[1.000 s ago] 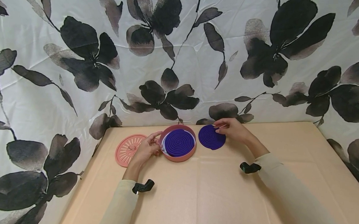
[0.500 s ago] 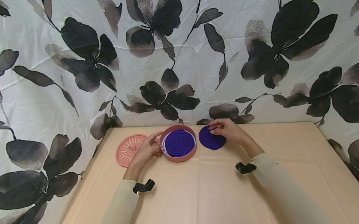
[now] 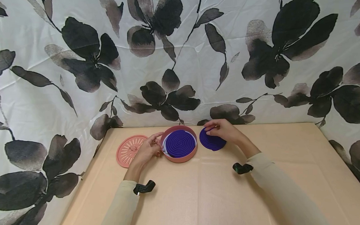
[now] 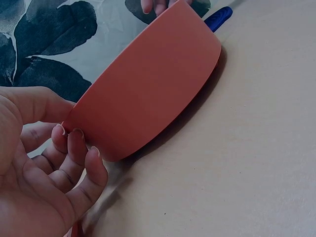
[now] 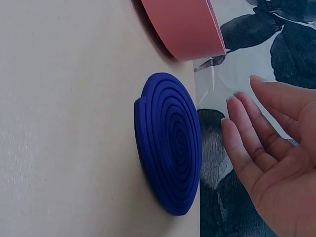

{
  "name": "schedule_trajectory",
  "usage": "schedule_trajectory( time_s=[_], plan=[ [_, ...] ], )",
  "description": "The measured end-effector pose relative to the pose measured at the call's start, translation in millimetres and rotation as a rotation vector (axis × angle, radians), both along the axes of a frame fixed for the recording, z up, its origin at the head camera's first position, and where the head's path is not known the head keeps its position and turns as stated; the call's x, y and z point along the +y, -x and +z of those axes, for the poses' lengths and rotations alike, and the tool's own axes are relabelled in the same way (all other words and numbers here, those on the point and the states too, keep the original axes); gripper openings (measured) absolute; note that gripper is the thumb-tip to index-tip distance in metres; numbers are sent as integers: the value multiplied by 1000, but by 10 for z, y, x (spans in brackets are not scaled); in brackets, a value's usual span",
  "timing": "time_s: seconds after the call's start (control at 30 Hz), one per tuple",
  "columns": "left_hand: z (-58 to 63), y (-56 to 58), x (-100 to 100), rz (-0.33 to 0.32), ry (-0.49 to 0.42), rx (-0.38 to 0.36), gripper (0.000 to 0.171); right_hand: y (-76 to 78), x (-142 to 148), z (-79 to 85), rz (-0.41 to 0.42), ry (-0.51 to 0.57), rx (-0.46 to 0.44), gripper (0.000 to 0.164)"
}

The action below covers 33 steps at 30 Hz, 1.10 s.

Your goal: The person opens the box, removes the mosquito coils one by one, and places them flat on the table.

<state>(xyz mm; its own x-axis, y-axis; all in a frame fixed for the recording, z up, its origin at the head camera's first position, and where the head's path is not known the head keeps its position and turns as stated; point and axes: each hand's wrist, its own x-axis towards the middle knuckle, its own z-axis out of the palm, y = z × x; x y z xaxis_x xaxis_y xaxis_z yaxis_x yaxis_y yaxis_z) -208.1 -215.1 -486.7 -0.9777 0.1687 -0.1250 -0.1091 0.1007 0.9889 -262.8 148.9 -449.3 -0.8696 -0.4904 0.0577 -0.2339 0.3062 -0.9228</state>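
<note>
Left hand point(image 3: 148, 148) gripping the round coral-pink plastic-looking tub point(image 4: 148, 84), the empty, relaxed right hand point(image 3: 222, 129) has drifted leftward over the loose, flat dark-blue spiral disc point(image 5: 170, 143), leaving it unheld.

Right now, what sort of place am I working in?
Perhaps a staged tabletop filming spot: a table, a floral sheet behind it, and a black device at each wrist.
</note>
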Motion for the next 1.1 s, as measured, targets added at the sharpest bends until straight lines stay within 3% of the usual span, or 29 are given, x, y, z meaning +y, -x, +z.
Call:
schedule_trajectory(
  time_s=[0.8,1.1],
  plan=[
    [15,-4,3,3,6,-13,65,16,-221,16,61,-44,17,38],
    [23,-30,-11,-11,11,10,65,-6,-311,26,80,-55,68,34]
  ],
)
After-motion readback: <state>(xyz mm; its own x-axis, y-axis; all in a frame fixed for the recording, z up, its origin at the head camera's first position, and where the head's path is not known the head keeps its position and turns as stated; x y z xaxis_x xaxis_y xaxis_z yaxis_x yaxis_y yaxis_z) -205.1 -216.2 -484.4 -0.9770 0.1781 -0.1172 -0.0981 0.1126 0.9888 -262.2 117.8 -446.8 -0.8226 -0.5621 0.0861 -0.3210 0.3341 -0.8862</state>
